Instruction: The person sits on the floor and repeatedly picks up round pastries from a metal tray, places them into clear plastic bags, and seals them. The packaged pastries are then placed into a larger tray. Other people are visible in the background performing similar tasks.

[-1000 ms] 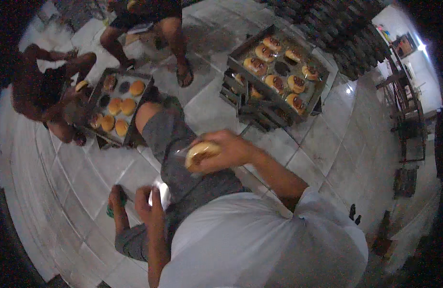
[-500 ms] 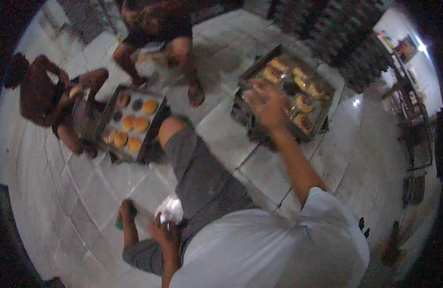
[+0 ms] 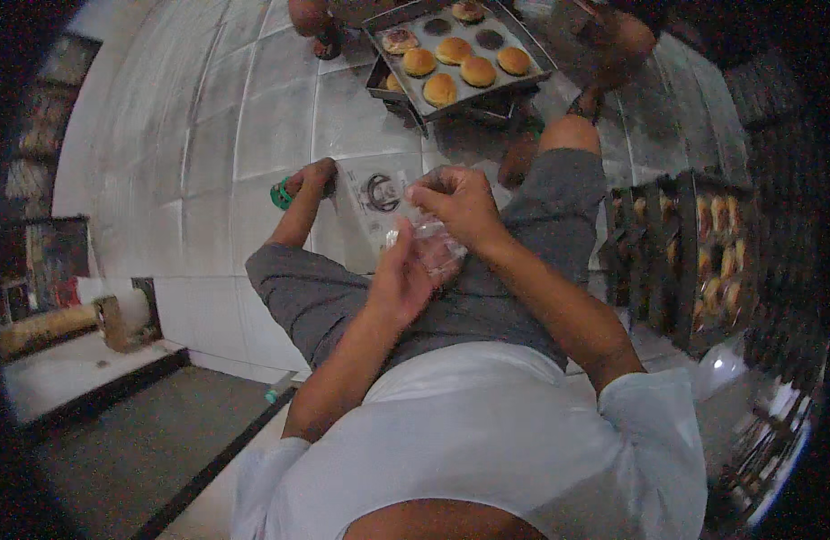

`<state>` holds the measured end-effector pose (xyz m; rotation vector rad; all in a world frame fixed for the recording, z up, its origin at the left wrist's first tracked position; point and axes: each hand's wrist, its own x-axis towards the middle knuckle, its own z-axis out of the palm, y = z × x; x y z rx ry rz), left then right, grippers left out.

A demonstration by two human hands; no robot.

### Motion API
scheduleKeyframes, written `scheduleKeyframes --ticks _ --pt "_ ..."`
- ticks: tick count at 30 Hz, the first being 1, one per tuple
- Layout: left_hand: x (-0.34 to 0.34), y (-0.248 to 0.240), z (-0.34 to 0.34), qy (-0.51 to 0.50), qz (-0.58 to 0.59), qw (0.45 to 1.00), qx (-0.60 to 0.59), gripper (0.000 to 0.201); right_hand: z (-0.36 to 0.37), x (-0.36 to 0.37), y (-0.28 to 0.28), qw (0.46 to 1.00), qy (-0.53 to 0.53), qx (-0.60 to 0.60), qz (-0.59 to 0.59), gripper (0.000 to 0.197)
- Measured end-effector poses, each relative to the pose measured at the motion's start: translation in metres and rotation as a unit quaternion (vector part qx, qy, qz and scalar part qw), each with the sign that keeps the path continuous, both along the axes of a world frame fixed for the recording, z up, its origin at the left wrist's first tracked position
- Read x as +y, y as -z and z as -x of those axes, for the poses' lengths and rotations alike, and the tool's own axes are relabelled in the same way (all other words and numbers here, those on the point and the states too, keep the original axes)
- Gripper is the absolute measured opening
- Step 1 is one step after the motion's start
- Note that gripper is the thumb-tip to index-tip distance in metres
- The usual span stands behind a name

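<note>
Over my lap, both hands are close together at a crinkled clear plastic bag. My left hand has its thumb raised and its fingers curled beneath the plastic, which covers part of the palm. Just above it, my right hand pinches with thumb and forefinger at the bag's upper edge. A flat whitish sheet or bag with a dark round print lies beyond my hands, between my knees. Whether it is joined to the crinkled plastic, I cannot tell.
Ahead, a metal tray of round golden buns rests on another tray. Stacked dark trays with filled pastries stand to my right. Another person's leg is beside the bun tray. At left are a low ledge and a roll.
My right hand has come from above the pastry tray on the right to the plastic bag at my left hand. The view has turned, so the bun tray now appears straight ahead.
</note>
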<state>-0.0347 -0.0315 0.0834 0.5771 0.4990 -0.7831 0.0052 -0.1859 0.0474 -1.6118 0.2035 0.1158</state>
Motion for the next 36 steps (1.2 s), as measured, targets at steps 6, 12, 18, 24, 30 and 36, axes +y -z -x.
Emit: scheduleKeyframes --ticks 6,12,18,24,30,36 --pt "0.083 0.057 -0.106 -0.210 -0.245 0.911 -0.257 0.022 -0.122 -0.036 -0.007 0.978 -0.150 -0.008 0.144 0.032" --pt "0.121 0.141 -0.132 -0.104 -0.432 0.869 -0.218 0.019 -0.328 -0.177 0.173 0.919 -0.038 0.149 0.362 0.041" --pt "0.109 0.123 -0.152 -0.030 -0.569 0.785 -0.241 0.032 -0.354 -0.121 0.176 0.765 -0.290 0.240 0.522 0.049" --pt "0.094 0.160 -0.165 -0.128 -0.269 0.955 0.000 0.032 -0.316 -0.140 0.147 0.929 -0.156 0.124 0.312 0.051" --pt "0.057 0.107 -0.139 -0.249 -0.020 0.948 0.198 0.038 -0.113 -0.029 -0.051 0.993 -0.038 0.100 -0.056 0.050" --pt "0.003 0.056 -0.096 -0.226 -0.063 0.972 0.004 0.052 0.017 0.033 -0.052 0.931 0.078 -0.338 0.114 0.049"
